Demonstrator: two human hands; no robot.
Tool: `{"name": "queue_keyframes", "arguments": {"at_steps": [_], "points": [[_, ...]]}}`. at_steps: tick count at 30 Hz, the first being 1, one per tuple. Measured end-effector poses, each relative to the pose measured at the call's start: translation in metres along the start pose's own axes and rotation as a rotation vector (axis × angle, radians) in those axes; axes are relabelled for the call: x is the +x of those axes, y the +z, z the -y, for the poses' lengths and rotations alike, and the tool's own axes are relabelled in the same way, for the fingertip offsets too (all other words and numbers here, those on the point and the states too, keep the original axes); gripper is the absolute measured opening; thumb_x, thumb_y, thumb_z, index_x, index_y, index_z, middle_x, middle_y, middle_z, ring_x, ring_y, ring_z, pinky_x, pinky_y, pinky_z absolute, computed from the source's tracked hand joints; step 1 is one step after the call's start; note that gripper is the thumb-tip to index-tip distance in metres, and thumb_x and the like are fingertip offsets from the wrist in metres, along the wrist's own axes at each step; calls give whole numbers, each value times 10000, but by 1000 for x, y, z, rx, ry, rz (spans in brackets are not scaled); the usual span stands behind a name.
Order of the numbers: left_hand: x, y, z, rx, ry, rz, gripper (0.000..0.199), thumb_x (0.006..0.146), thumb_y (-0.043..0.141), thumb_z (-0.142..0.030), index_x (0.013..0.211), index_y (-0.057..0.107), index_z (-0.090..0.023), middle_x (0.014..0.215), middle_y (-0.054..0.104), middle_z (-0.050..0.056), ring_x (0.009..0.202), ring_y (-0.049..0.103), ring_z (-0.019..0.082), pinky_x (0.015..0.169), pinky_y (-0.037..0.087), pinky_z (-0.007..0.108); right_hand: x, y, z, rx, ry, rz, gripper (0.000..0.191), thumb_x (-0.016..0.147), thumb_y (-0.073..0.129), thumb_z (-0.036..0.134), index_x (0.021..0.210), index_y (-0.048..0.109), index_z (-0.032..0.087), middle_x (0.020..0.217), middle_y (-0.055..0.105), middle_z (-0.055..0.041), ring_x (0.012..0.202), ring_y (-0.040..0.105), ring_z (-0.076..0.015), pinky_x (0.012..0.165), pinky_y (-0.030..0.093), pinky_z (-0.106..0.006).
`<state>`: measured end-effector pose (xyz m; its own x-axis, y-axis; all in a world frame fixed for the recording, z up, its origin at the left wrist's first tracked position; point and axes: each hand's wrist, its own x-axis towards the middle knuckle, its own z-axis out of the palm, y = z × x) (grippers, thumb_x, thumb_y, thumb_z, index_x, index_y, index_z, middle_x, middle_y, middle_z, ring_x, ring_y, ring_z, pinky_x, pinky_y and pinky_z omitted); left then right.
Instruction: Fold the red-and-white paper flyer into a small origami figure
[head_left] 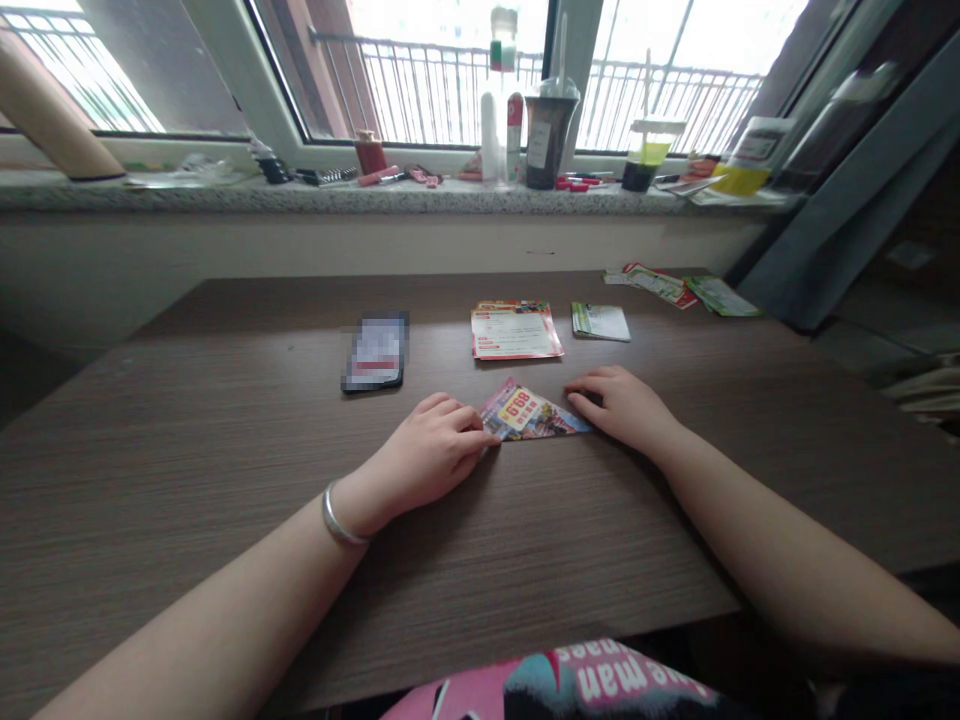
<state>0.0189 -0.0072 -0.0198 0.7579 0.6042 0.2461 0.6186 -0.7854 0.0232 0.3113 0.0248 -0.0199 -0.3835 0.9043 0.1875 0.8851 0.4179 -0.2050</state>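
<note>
A colourful printed leaflet [529, 415], folded into a triangle, lies on the brown wood-grain table [300, 560] in front of me. Its left corner is pinched between the thumb and fingers of my left hand [439, 445], which wears a silver bangle [337, 515] at the wrist. My right hand [622, 405] rests just by the leaflet's right tip, thumb and fingers loosely apart with nothing between them. Whether it touches that tip I cannot tell. Beyond the leaflet sits a stack of red-and-white printed sheets [516, 332].
A phone [375, 350] lies at the left of the stack. To its right are a small pile of green-white cards [601, 322] and more leaflets [660, 285]. Cups, including a dark drink [549, 140], bottles and pens crowd the stone windowsill [420, 200].
</note>
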Motion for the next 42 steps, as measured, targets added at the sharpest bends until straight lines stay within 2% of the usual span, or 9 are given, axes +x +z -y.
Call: {"name": "queue_keyframes", "arguments": {"at_steps": [6,10,14,20,24,29,35,40,42], "points": [[2,0,-3,-66,-9,-5,305,966,422,-241,1111,682,-307,1034,656,34,927,576,182,869,444,358,-4,5,22,59,-84,13,426,851,607,479,1165,693,206,1212,655,-88,1091,570,-250,964,457,-400],[3,2,-4,-137,-155,-39,352,949,459,-266,1273,587,-217,1195,625,82,1026,581,205,919,461,370,-6,7,28,86,-120,27,432,841,627,448,1199,669,210,1245,631,-91,1130,544,-258,978,449,-416],[1,7,2,-159,-289,-16,480,932,503,-358,1363,488,-145,1352,559,122,1238,501,256,1056,393,438,-6,12,25,144,-156,26,449,850,628,399,1248,627,191,1276,615,-110,1168,526,-251,1007,427,-432],[-1,3,7,-222,-153,42,363,963,456,-375,1292,566,-269,1380,559,21,1303,442,238,1115,326,452,-3,17,19,264,-228,26,456,863,611,259,1310,559,186,1276,622,-104,1183,531,-234,1030,413,-441],[0,2,4,-272,-169,8,418,936,505,-395,1309,542,-210,1354,564,84,1264,483,245,1105,358,441,-1,17,18,341,-259,-7,486,831,633,193,1309,547,208,1268,625,-100,1163,552,-243,1023,418,-463],[-1,8,4,-338,-274,-71,570,896,531,-297,1427,380,-152,1428,480,133,1296,462,245,1105,376,423,-1,18,20,374,-290,-71,478,839,629,190,1306,543,246,1252,625,-89,1175,542,-248,1026,414,-484],[-2,12,8,-415,-290,-69,591,879,538,-273,1442,372,-202,1387,533,115,1230,517,261,1059,406,460,-1,18,22,379,-313,-83,496,824,629,169,1307,539,240,1243,628,-84,1163,546,-242,1017,425,-473],[1,15,9,-755,-448,-147,599,893,517,-289,1446,326,-164,1182,668,90,1132,602,206,1039,439,420,-1,19,24,368,-316,-105,499,809,633,152,1294,552,236,1222,641,-83,1140,558,-241,999,443,-469],[2,15,10,-867,-510,-180,537,904,516,-333,1396,401,-149,1107,692,81,1063,635,191,1004,470,389,-2,20,27,362,-324,-112,499,806,624,134,1291,557,232,1214,644,-82,1131,563,-235,992,456,-457]]}}
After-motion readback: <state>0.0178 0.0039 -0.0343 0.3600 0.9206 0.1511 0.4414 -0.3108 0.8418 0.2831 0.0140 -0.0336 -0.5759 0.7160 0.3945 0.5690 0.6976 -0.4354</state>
